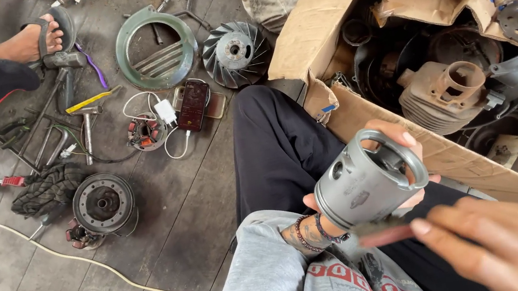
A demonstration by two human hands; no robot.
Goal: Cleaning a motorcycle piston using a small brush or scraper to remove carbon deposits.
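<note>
Left hand wrapped around grey piston, held above lap beside cardboard box. Right hand pinched blurred reddish brush against piston's underside.

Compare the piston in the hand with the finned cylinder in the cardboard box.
The piston is smooth-walled and grey; the cylinder is ribbed with fins and tan-brown. The piston is held up in the left hand; the cylinder lies among parts in the box. Both are round and hollow.
</note>
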